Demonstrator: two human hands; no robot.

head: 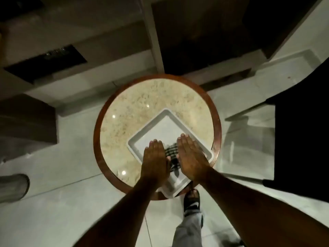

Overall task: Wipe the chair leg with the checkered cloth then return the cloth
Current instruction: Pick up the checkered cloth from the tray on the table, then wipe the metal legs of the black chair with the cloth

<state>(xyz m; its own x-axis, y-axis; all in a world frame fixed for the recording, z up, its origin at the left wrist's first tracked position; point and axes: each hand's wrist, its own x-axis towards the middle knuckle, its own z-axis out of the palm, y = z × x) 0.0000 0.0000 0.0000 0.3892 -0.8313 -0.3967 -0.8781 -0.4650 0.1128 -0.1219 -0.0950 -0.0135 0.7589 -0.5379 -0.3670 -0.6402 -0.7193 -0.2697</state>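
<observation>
A black-and-white checkered cloth lies in a white square tray on a round marble-topped table. My left hand and my right hand hover flat, palms down, over the tray's near half, one on each side of the cloth. The fingers of both hands are straight and hold nothing. Most of the cloth is hidden under and between the hands. A dark chair stands to the right of the table; its legs are not clear in the dim light.
The table has a reddish-brown wooden rim. My sandaled foot stands on the pale tiled floor just below the table. Dark furniture sits beyond the table, a low dark block at left.
</observation>
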